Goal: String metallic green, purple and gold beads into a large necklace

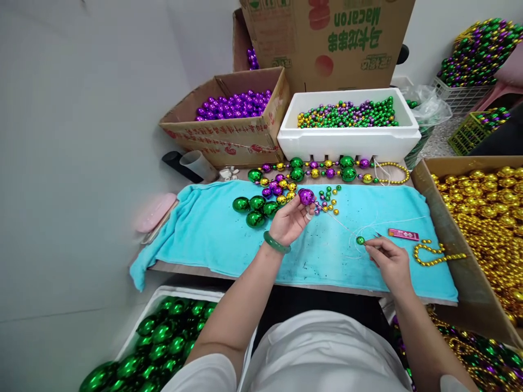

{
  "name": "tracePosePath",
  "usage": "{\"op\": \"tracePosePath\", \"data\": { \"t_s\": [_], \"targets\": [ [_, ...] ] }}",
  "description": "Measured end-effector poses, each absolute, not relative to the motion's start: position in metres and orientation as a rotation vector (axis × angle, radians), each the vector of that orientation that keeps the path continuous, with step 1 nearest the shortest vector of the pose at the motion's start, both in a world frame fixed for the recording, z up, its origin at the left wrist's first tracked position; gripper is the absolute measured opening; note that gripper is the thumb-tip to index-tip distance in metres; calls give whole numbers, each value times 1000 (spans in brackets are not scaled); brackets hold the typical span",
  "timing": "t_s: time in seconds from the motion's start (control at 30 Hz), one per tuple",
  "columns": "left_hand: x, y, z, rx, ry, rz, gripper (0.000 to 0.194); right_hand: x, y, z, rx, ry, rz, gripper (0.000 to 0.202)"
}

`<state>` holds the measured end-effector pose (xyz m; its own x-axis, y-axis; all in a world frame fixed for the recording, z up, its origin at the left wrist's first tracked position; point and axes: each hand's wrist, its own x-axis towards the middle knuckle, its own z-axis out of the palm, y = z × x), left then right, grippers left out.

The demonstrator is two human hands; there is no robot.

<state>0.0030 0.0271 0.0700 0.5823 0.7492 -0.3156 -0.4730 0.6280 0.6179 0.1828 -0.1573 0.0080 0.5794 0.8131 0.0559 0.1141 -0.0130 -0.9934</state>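
Held up over the turquoise towel, a shiny purple bead sits in the fingers of my left hand. A green bangle circles that wrist. My right hand pinches a small green bead above the towel. Thin pale string runs from near the purple bead toward the green one and loops on the towel. Big green beads lie left of my left hand, with purple and gold beads behind. Small loose beads are scattered just beyond its fingertips.
A finished-looking bead strand lies along the towel's back edge. Behind it stand a cardboard box of purple beads and a white foam box. A box of gold beads borders the right. A small pink packet lies near my right hand.
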Motion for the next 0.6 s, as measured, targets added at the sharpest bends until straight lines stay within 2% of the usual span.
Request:
{"op": "tracePosePath", "data": {
  "t_s": [0.13, 0.3, 0.6],
  "targets": [
    [3, 24, 67, 612, 580, 764, 18, 182, -156, 10, -1513, -839, 634, 7],
    [7, 13, 64, 812, 537, 735, 38, 181, -154, 5, -1507, -835, 630, 7],
    [9, 9, 59, 784, 517, 711, 37, 183, -150, -7, -1476, -737, 770, 10]
  ]
}}
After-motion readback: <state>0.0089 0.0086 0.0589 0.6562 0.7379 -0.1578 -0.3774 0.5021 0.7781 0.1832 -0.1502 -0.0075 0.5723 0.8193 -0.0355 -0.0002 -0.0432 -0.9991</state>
